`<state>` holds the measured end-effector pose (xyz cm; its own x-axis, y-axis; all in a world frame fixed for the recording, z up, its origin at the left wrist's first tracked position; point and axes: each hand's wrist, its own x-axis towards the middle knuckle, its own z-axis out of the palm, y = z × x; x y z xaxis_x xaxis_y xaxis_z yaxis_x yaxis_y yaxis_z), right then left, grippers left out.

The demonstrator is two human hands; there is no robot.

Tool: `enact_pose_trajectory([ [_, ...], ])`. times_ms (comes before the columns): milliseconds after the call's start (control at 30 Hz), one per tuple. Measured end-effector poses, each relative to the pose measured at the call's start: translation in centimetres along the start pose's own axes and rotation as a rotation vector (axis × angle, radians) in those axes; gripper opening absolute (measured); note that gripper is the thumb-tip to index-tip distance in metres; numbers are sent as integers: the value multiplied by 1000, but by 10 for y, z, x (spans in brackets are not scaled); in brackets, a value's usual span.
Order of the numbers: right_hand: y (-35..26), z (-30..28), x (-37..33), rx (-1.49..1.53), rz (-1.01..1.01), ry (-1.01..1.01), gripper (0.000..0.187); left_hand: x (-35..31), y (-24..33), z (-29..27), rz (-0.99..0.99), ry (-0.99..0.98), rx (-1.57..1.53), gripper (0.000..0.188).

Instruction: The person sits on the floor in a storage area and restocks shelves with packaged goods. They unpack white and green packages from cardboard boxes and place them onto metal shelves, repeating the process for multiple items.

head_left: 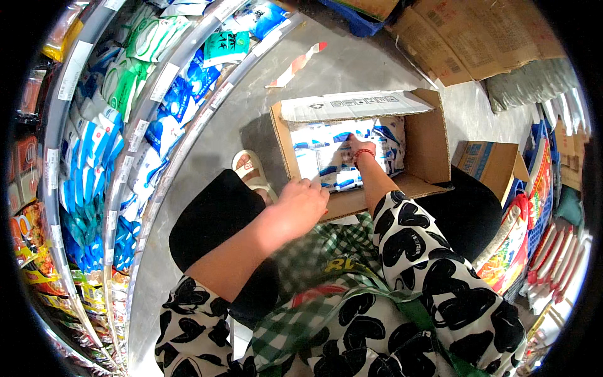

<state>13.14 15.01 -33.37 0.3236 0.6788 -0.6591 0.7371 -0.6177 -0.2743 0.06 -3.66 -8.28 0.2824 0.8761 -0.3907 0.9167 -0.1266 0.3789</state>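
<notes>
An open cardboard box [433, 135] stands on the floor between my knees, its white printed flap [352, 107] folded up on the far side. Inside lie several white-and-blue plastic packets [326, 157]. My right hand [362, 147], with a red bracelet at the wrist, reaches into the box. Its fingers are bent down onto a packet and look closed on it, though glare hides the tips. At the near left corner, my left hand [304, 201] has its fingers curled against the box's edge; the fingertips are partly hidden.
Curved shelves [135, 135] of bagged goods run along my left. A sandaled foot [251, 166] is beside the box. Another carton [487, 163] and colourful sacks [509, 239] stand to the right. Flattened cardboard [468, 44] is at the far right, with red-and-white tape [298, 65] on the floor.
</notes>
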Motion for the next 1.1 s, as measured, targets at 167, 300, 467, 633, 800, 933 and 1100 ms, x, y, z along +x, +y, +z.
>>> enact_pose_trajectory([
  [167, -19, 3, 74, 774, 405, -247, 52, -1, 6, -6, 35, 40, -50, 27],
  [300, -9, 26, 96, 954, 195, -615, 57, 8, 2, -8, 28, -8, -88, 29],
  [467, -32, -44, -43, 900, 22, -658, 50, 0, 6, -6, 16, 26, -85, 29],
  [633, 38, -26, 3, -231, -268, -430, 44, 13, 11, -13, 78, 18, -95, 28],
  [800, 25, -14, -15, 158, -259, -481, 60, 6, 7, -13, 68, 55, -145, 26],
  [933, 51, -21, 26, -9, -212, -550, 72, 14, 12, -13, 86, 59, -122, 14],
  [1100, 37, -18, 17, -26, -150, -582, 63, 22, 10, 10, 130, 119, -64, 12],
])
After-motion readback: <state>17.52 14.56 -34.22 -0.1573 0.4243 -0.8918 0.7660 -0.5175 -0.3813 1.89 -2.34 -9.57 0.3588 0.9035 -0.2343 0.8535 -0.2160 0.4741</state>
